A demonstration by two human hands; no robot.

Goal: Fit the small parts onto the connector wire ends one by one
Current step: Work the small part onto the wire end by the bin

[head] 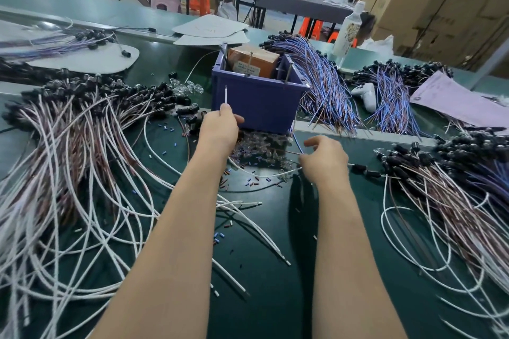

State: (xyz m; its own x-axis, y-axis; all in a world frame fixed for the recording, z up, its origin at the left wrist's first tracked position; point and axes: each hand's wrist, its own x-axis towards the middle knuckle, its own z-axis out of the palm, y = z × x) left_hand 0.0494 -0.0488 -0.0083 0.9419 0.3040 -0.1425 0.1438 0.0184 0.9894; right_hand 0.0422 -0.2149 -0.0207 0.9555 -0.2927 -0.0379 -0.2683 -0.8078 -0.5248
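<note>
Loose white wires sprawl on the dark green bench. Right grip pinches a thin blue wire; left grip holds a white wire end upright, beside small clear parts heaped before a blue plastic bin.

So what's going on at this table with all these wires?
A person is working bare-handed at a green table. The left hand grips a white wire with its end pointing up, in front of a blue bin. The right hand pinches a thin blue wire beside a pile of small clear parts. Bundles of wires lie on both sides.
</note>
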